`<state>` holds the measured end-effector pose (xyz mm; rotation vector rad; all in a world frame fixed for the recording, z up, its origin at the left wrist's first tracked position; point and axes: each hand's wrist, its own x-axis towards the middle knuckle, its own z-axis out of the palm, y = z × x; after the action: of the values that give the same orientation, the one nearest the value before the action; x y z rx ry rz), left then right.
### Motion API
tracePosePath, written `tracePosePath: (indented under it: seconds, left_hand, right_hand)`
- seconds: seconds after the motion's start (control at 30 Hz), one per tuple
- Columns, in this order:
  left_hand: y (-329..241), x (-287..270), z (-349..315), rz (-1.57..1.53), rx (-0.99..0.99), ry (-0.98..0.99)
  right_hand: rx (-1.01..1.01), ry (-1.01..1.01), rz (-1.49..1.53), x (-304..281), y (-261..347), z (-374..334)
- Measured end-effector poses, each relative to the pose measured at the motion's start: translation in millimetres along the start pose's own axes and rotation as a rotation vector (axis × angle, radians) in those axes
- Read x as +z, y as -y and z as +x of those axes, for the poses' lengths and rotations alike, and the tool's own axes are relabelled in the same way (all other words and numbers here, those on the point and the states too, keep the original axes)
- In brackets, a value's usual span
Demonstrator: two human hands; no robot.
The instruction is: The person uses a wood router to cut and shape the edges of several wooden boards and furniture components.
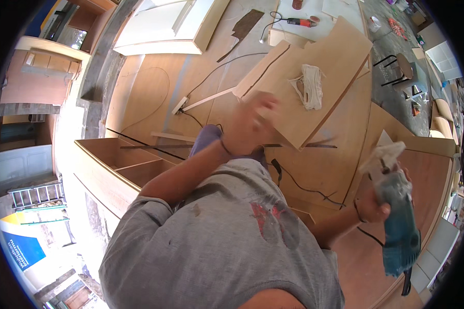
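Note:
At the right, my right hand point(374, 205) is closed round a teal trim router point(400, 221) with a cloudy see-through base and a black cord at its lower end. My left hand point(255, 121), smeared by motion, is over the near left edge of a tilted tan wooden board point(299, 110). Whether it touches the board, I cannot tell. On that board lies a crumpled white cloth point(310, 86). A dark line runs along the board's left side.
An open wooden cabinet box point(123, 162) stands to my left, and a white-faced cabinet point(165, 28) lies beyond it. A handsaw point(242, 28) and a red-and-black angle grinder point(301, 22) lie at the far side. Cords cross the floor near a power strip point(180, 105). A stool point(402, 69) stands far right.

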<state>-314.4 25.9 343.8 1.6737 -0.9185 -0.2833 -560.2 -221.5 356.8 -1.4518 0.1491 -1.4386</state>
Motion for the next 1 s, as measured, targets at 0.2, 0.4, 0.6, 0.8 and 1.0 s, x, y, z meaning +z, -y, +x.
tracePosePath:
  seconds: [0.2, 0.4, 0.6, 0.8, 1.0]
  left_hand:
    - [-106, 48, 17, -0.055, 0.675, 0.337]
    - [-73, 46, 24, -0.227, 0.644, 0.358]
    - [-13, -6, 44, -0.315, 0.502, 0.471]
    - [56, -57, 67, -0.498, 0.453, 0.606]
    - [117, -71, 84, -0.483, 0.437, 0.678]
  right_hand:
    - [0.250, 0.306, 0.314, 74, -42, -34]
    - [0.325, 0.326, 0.267, 142, -63, -69]
    - [0.387, 0.290, 0.159, 205, -91, -111]
    - [0.430, 0.231, -0.021, 267, -122, -145]
    - [0.460, 0.198, -0.081, 303, -169, -170]
